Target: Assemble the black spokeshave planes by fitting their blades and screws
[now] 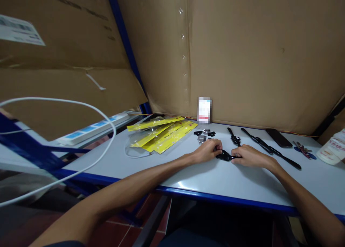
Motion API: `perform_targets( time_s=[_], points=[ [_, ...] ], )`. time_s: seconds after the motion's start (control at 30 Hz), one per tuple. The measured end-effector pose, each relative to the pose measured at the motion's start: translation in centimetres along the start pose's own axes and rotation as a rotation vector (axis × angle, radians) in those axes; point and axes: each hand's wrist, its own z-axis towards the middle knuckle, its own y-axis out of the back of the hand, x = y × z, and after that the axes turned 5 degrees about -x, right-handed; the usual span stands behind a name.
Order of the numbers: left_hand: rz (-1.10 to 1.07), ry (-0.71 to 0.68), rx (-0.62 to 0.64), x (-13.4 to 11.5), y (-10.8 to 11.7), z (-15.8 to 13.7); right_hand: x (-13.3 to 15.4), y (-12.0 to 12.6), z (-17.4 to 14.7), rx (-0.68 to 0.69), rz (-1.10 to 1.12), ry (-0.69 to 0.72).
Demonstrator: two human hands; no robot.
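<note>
A black spokeshave [223,155] is held low over the table between my two hands. My left hand [207,150] is closed at its left end, thumb and fingers pinching near the wide middle part. My right hand [247,155] is closed round its right handle. Just beyond my left hand lie small silver blade plates [202,139] and black metal pieces [212,134]. Behind my right hand rests another black spokeshave [235,138], partly covered by that hand. More long black spokeshaves [265,146] lie to its right, overlapping.
Yellow-backed clear packages [164,135] are piled at left on the table [188,178]. A lit phone [204,110] leans on the cardboard wall [242,60]. A dark phone [279,138], keys [303,149] and a white bottle [332,150] stand right. A white cable [111,146] loops at left.
</note>
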Motion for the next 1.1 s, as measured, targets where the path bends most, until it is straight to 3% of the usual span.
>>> perform_targets(
  time_s=[0.23, 0.4, 0.5, 0.57, 0.87, 1.0, 1.1],
  points=[
    [-0.015, -0.018, -0.006, 0.1, 0.1, 0.1, -0.1, -0.1, 0.0, 0.000, -0.005, 0.001],
    [-0.141, 0.085, -0.235, 2.0, 3.6, 1.6, -0.2, -0.1, -0.1, -0.010, 0.005, 0.019],
    [0.015, 0.161, -0.356, 3.9, 5.8, 2.2, -0.3, -0.2, -0.1, -0.007, 0.002, 0.034],
    [0.079, 0.190, -0.370, 5.0, 6.6, 2.4, -0.3, -0.2, 0.0, -0.004, 0.004, 0.031],
    [0.304, 0.204, -0.128, 7.5, 7.4, 2.1, -0.1, -0.1, -0.1, -0.009, 0.004, 0.025],
    [0.400, 0.179, -0.100, 7.0, 6.8, 1.7, -0.1, -0.1, -0.2, -0.015, 0.021, 0.030],
    [0.429, 0.062, -0.062, 6.0, 5.8, 1.4, -0.1, -0.1, -0.1, -0.020, 0.009, 0.036]
  ],
)
